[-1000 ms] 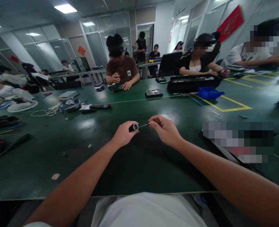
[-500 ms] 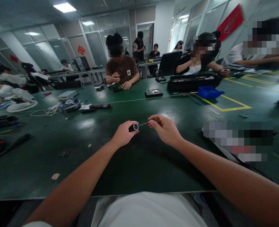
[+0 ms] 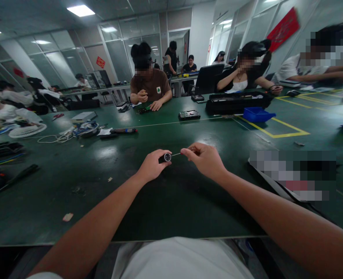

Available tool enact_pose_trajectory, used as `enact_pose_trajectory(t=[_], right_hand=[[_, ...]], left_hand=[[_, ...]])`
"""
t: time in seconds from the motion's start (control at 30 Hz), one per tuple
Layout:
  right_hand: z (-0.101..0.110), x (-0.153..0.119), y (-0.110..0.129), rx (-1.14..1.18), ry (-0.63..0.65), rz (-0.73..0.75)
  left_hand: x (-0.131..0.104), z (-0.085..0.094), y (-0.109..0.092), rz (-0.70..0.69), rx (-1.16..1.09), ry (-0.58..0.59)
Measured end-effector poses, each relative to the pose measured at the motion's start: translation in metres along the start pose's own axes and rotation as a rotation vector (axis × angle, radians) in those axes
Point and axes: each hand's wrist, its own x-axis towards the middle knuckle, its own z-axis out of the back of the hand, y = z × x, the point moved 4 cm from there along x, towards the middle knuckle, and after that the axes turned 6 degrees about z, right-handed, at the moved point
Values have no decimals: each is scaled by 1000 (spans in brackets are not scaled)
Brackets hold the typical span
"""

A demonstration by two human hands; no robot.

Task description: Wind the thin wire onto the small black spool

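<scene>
My left hand (image 3: 152,166) is closed around a small black cylinder (image 3: 164,157), whose round end with a silvery rim faces the right and toward me. My right hand (image 3: 203,157) pinches a small screwdriver (image 3: 176,154) by its reddish handle, most of which the fingers cover. The thin metal shaft points left, and its tip is at the rim of the cylinder's round end. Whether the tip goes inside or only touches cannot be made out. Both hands are above the green tabletop (image 3: 171,209).
A hard drive (image 3: 189,115) and a blue bin (image 3: 258,114) lie farther back, beside a long black device (image 3: 238,102). Tools and cables (image 3: 86,130) lie to the left. Across the table sits a person in a brown shirt (image 3: 150,83). A blurred-out flat item (image 3: 293,174) is at right.
The fingers of my right hand have shifted on the screwdriver, covering more of its handle. My left hand and the cylinder stay nearly where they were.
</scene>
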Motion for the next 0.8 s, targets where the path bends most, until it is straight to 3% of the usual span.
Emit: enact_pose_trajectory(t=[0.2,0.43,0.63,0.8], right_hand=[[-4,-6,11,120,106,160],[-2,-4,12,70,118,75],[-4,-3,8,42,142,142],[-5,-2,6,91,162,79]], left_hand=[[-1,-1,0,-13,6,18],[-1,-2,-2,-11,8,22],[-1,-1,1,-18,10,11],[-1,-2,0,-19,7,15]])
